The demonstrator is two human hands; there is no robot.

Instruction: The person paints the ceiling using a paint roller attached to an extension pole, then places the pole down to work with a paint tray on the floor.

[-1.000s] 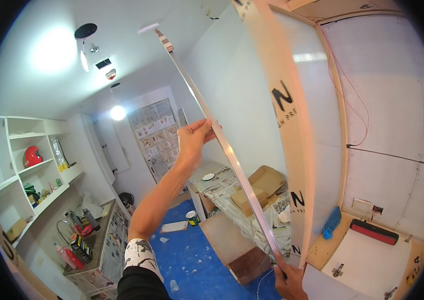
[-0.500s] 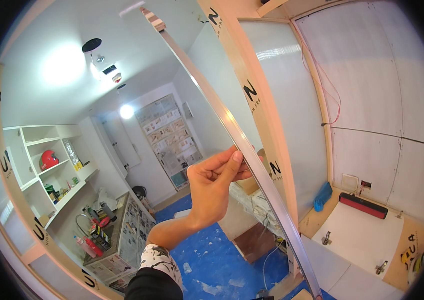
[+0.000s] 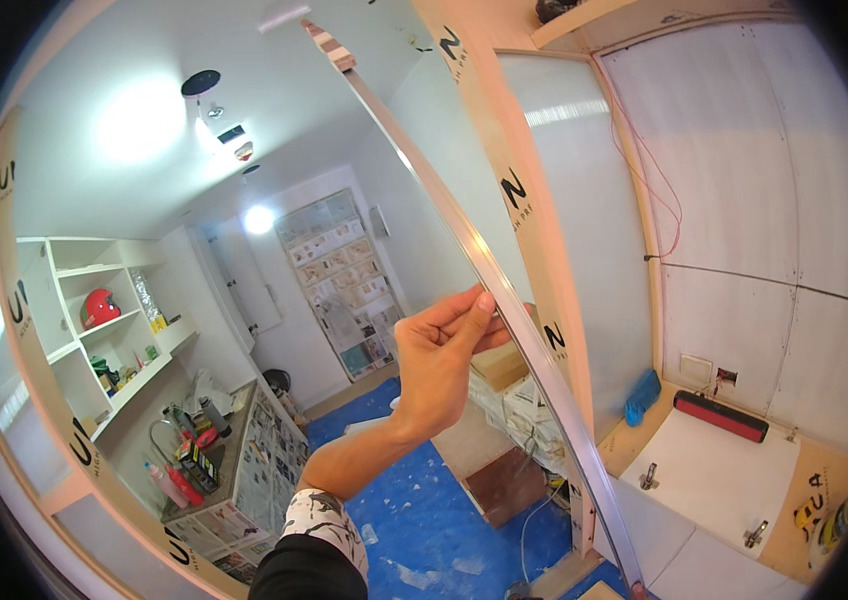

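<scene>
Clearly, I see the left hand (image 3: 436,372) pinching a long, slim, silvery metal bar (image 3: 490,264) that slants up before a pale wooden post (image 3: 541,262); with just a sliver of the right hand (image 3: 637,591) showing, I cannot tell its grip.

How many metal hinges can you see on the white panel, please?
2 clear: the left hinge and the right hinge, near opposite ends of the lower edge of the white panel. A small fitting at its far right corner is unclear.
</scene>
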